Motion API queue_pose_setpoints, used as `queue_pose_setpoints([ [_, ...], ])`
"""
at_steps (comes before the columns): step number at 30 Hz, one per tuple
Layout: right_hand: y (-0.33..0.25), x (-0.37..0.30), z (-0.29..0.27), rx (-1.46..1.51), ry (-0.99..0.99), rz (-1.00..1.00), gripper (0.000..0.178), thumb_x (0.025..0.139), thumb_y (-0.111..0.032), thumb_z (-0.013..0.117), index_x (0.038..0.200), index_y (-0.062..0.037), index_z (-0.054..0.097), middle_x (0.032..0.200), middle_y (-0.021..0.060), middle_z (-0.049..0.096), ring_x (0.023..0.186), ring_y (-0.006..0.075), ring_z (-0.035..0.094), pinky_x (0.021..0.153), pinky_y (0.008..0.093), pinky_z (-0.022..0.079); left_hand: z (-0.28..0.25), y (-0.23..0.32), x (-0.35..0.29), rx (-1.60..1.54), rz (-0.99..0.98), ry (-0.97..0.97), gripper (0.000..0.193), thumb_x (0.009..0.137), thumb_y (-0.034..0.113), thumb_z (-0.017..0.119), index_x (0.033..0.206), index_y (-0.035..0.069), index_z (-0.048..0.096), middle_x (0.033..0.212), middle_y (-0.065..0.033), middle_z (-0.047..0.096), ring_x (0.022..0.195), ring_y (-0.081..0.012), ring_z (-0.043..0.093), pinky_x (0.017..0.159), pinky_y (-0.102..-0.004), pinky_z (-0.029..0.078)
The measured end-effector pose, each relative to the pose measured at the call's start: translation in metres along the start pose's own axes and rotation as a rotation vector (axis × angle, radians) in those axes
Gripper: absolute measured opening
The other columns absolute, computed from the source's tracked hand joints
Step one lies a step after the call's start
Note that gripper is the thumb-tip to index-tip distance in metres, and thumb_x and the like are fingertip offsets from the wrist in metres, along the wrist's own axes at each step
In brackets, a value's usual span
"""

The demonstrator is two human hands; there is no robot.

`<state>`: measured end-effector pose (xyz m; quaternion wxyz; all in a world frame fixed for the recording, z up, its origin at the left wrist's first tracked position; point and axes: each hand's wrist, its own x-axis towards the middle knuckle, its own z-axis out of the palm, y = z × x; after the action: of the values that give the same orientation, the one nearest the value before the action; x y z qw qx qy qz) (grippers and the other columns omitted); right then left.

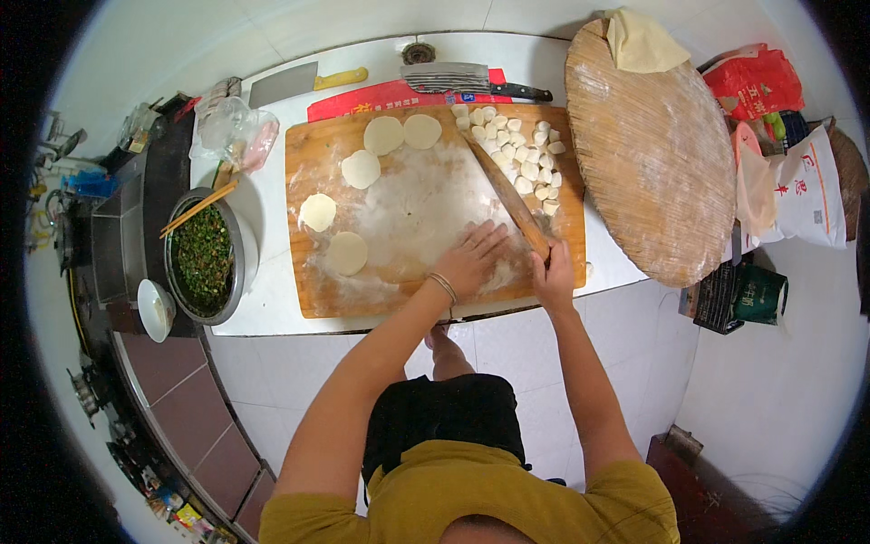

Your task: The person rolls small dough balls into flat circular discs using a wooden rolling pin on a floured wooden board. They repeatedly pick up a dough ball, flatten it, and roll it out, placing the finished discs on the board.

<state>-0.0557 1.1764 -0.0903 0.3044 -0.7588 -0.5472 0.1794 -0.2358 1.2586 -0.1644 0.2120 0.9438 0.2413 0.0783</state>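
My left hand lies on the floured wooden board near its front edge, palm down with the fingers stretched out. Whether any dough is under it, I cannot tell. My right hand is closed round the near end of a wooden rolling pin. The pin slants away to the far left, its far end beside a heap of small floured dough pieces. Several thin round dough wrappers lie on the left half of the board, two of them touching or overlapping at the back.
Left of the board stands a bowl of chopped green filling with chopsticks across it and a small white bowl beside it. A cleaver and a wavy-bladed knife lie behind. A large round woven tray is at right.
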Motion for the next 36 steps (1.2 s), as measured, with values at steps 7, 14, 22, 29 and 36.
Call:
queue_pose_setpoints([
  [7,0.021,-0.033,-0.008,0.032,0.077,0.096,0.030,0.089,-0.017,0.061,0.109,0.0028,0.051,0.097,0.0203,0.052,0.087,0.0385,0.053,0.075,0.0426,0.045,-0.037,-0.090,0.013,0.293,-0.360,0.162,0.064,0.090,0.035,0.052,0.145,0.008,0.032,0.156,-0.0123,0.021,0.143,-0.0326,0.021,0.116,-0.0488,0.018],
  [14,0.023,-0.050,-0.005,0.142,0.125,0.209,0.027,0.091,-0.017,0.060,0.108,0.0022,0.052,0.093,0.0163,0.050,0.086,0.0322,0.051,0.077,0.0391,0.043,-0.053,-0.075,0.104,0.027,-0.250,0.194,0.049,0.085,0.027,0.061,0.130,0.009,0.049,0.129,-0.0128,0.053,0.122,-0.0320,0.048,0.101,-0.0443,0.040],
  [22,0.009,-0.049,-0.008,0.158,0.116,0.165,0.028,0.090,-0.015,0.062,0.110,0.0018,0.052,0.095,0.0182,0.052,0.087,0.0338,0.053,0.076,0.0392,0.044,-0.020,-0.059,0.102,0.175,-0.200,0.233,0.024,0.081,0.015,0.058,0.105,0.010,0.057,0.102,-0.0064,0.057,0.103,-0.0270,0.055,0.084,-0.0418,0.048],
  [29,0.014,-0.052,-0.011,0.014,-0.007,0.040,0.029,0.085,-0.015,0.064,0.109,-0.0014,0.054,0.098,0.0199,0.054,0.089,0.0396,0.054,0.076,0.0434,0.045,-0.023,0.005,-0.025,-0.029,-0.220,0.184,0.040,0.083,0.021,0.059,0.119,0.006,0.053,0.127,-0.0142,0.051,0.113,-0.0330,0.050,0.096,-0.0446,0.043],
  [36,0.017,-0.014,0.006,-0.360,-0.295,-0.344,0.038,0.081,-0.023,0.066,0.112,-0.0053,0.054,0.105,0.0164,0.055,0.093,0.0369,0.055,0.079,0.0428,0.046,-0.055,-0.001,-0.065,0.018,-0.404,0.277,0.065,0.086,0.028,0.057,0.142,0.005,0.035,0.149,-0.0181,0.033,0.138,-0.0363,0.030,0.111,-0.0495,0.027],
])
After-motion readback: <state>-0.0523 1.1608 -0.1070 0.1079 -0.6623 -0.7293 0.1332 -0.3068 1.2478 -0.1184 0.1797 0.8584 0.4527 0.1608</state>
